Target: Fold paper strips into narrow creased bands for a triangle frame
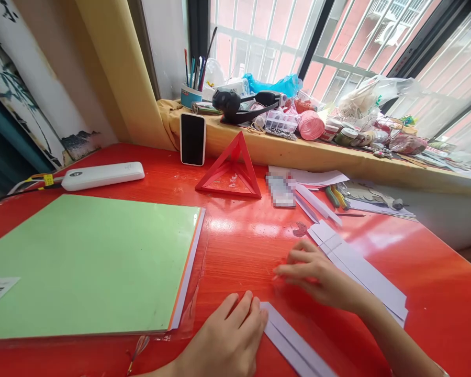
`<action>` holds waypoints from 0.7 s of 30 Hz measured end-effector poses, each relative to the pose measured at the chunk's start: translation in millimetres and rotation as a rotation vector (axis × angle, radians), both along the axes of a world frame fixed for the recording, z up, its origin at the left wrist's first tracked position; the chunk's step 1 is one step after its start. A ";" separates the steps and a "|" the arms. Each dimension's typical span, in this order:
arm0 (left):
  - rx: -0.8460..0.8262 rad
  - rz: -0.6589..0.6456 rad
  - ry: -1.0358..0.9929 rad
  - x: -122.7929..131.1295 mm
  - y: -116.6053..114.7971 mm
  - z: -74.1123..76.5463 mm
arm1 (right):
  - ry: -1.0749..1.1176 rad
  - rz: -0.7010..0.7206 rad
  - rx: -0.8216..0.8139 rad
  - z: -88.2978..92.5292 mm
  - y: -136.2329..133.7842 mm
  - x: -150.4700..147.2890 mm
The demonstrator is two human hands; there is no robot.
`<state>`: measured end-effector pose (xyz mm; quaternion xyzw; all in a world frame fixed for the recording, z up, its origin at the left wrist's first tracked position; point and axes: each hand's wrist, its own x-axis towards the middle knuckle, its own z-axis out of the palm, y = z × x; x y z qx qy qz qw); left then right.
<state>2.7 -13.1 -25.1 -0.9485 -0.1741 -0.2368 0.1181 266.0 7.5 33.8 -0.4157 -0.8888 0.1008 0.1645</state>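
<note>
My left hand [230, 332] rests low in the middle of the view, its fingers curled together on the upper end of a folded pale lavender paper strip [294, 343]. The strip runs down to the bottom edge with a crease along its length. To the right, my right hand [317, 272] hovers over the red table, slightly blurred. Its fingers are bent and partly apart, and nothing clear shows in them. Beside that hand lie several more pale paper strips [371, 272], overlapping in a slanted stack.
A pack of coloured paper with a green top sheet [90, 262] covers the left. Behind stand a red triangular frame [231, 170], a phone [192, 139] and a white power strip [104, 175]. Yellow-handled pliers [337, 197] lie near paper scraps. Clutter fills the windowsill [337, 149].
</note>
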 end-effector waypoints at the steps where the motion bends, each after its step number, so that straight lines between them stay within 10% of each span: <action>1: -0.019 0.003 -0.011 0.7 0.5 -0.6 | 0.004 -0.069 0.129 -0.5 1.7 4.5; 4: -0.062 -0.008 -0.070 3.2 4.3 -0.9 | -0.015 -0.258 0.441 -3.7 8.1 19.4; 9: -0.076 -0.034 -0.124 7.0 15.6 5.3 | -0.081 -0.381 0.515 -15.5 16.2 40.7; 18: -0.036 0.003 -0.084 0.5 28.4 20.9 | -0.120 -0.313 0.356 -1.8 5.4 30.8; 21: -0.002 0.006 -0.058 -2.5 30.8 23.6 | -0.085 -0.141 0.038 12.7 -12.8 2.8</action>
